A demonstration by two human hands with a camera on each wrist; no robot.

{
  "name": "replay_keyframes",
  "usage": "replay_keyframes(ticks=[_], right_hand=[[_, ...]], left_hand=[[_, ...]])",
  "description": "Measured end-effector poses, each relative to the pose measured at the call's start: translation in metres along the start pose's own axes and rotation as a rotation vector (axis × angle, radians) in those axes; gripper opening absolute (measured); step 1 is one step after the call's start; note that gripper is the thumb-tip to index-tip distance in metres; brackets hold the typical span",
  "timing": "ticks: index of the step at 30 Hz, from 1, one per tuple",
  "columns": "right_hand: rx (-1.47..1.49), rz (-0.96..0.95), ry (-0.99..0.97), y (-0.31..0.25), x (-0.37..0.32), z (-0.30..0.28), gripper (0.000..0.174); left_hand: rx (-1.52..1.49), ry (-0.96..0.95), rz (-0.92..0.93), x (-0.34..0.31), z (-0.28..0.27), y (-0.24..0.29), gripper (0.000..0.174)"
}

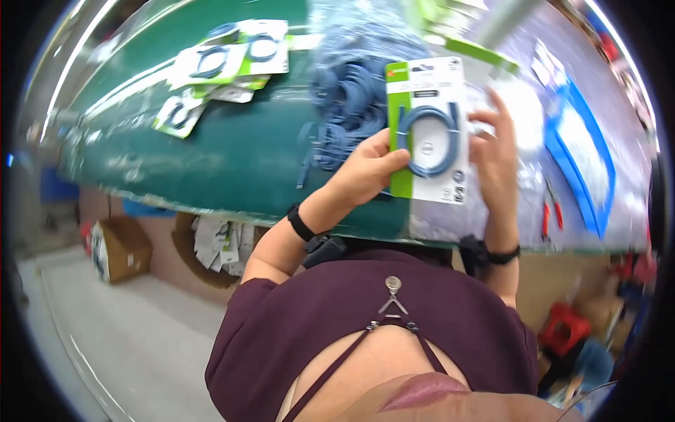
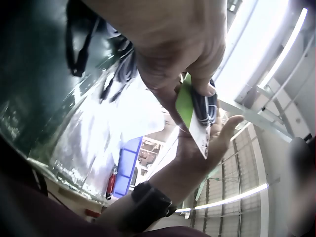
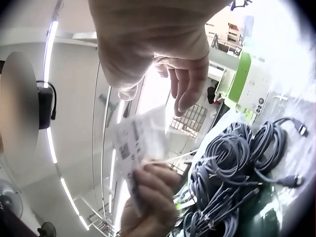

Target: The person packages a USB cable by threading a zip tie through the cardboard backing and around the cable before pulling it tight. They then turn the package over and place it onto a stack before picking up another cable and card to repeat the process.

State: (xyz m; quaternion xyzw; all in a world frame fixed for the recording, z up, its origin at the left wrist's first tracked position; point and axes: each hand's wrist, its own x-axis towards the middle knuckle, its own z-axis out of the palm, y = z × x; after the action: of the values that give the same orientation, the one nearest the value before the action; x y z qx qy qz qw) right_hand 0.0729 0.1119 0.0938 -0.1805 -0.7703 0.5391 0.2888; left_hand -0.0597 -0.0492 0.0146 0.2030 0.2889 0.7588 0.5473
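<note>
green table | cable pile, packs behind | left hand fingers clamp cable pack | right hand fingers apart

Loose blue cables heaped on the green table, red pliers lying apart

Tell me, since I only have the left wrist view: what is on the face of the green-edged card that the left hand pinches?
Observer: In the head view the card carries a coiled blue cable under clear plastic. The left hand grips its green edge, thumb on the front.
Operator: Are there more cards like it anywhere?
Observer: Yes. Several packaged cards of the same kind lie on the green table, towards its far left corner.
</note>
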Motion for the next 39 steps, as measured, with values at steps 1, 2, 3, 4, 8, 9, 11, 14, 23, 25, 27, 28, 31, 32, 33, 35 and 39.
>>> replay_keyframes(ticks=[1, 2, 3, 4, 8, 9, 11, 14, 23, 25, 27, 28, 31, 32, 33, 35, 39], right_hand=[[0.095, 0.000, -0.005, 0.005, 0.001, -0.007, 0.064], [0.180, 0.009, 0.003, 0.010, 0.001, -0.013, 0.062], [0.198, -0.002, -0.013, 0.016, 0.001, -0.014, 0.062], [0.147, 0.042, -0.072, 0.026, -0.003, -0.017, 0.059], [-0.012, 0.184, -0.176, 0.068, -0.031, -0.022, 0.053], [-0.043, 0.202, -0.213, 0.078, -0.034, -0.020, 0.051], [-0.069, 0.226, -0.239, 0.088, -0.037, -0.019, 0.050], [-0.125, 0.247, -0.210, 0.095, -0.041, -0.014, 0.045], [-0.514, -0.219, -0.006, 0.110, 0.015, -0.033, 0.011], [-0.625, -0.316, 0.055, 0.112, 0.057, -0.048, 0.014], [-0.784, -0.456, 0.196, 0.105, 0.103, -0.056, 0.019], [-0.848, -0.489, 0.240, 0.107, 0.127, -0.055, 0.022], [-0.895, -0.658, 0.370, 0.128, 0.175, -0.048, 0.025], [-0.880, -0.788, 0.445, 0.126, 0.179, -0.038, 0.027], [-0.859, -0.913, 0.516, 0.125, 0.179, -0.031, 0.029], [-0.959, -0.779, 0.417, 0.126, 0.176, -0.030, 0.031], [-1.194, -0.488, 0.098, 0.122, 0.176, -0.044, 0.047]], left_hand=[[0.121, 0.038, 0.010, -0.005, 0.001, 0.016, 0.038], [0.143, 0.067, 0.038, -0.010, 0.003, 0.036, 0.038], [0.293, 0.216, 0.207, -0.013, 0.006, 0.059, 0.033], [0.434, 0.355, 0.366, -0.014, 0.002, 0.078, 0.029], [0.600, 0.598, 0.465, -0.011, -0.099, 0.167, 0.019], [0.610, 0.646, 0.524, -0.009, -0.128, 0.193, 0.022], [0.625, 0.686, 0.574, -0.005, -0.162, 0.229, 0.025], [0.104, 0.550, 0.791, 0.005, -0.154, 0.243, 0.029], [0.456, 0.434, 0.319, 0.037, -0.105, 0.136, 0.027], [0.651, 0.387, 0.259, 0.040, -0.075, 0.112, 0.022], [1.246, 0.201, 0.201, 0.047, -0.040, 0.093, 0.013], [1.253, 0.199, 0.207, 0.050, -0.029, 0.085, 0.013], [1.329, 0.135, 0.177, 0.056, -0.008, 0.074, 0.009], [1.338, 0.145, 0.177, 0.056, -0.008, 0.076, 0.009], [1.389, 0.155, 0.210, 0.057, -0.009, 0.077, 0.010], [1.488, 0.179, 0.263, 0.056, -0.015, 0.076, 0.013], [1.728, 0.207, 0.398, 0.057, -0.013, 0.071, 0.010]])
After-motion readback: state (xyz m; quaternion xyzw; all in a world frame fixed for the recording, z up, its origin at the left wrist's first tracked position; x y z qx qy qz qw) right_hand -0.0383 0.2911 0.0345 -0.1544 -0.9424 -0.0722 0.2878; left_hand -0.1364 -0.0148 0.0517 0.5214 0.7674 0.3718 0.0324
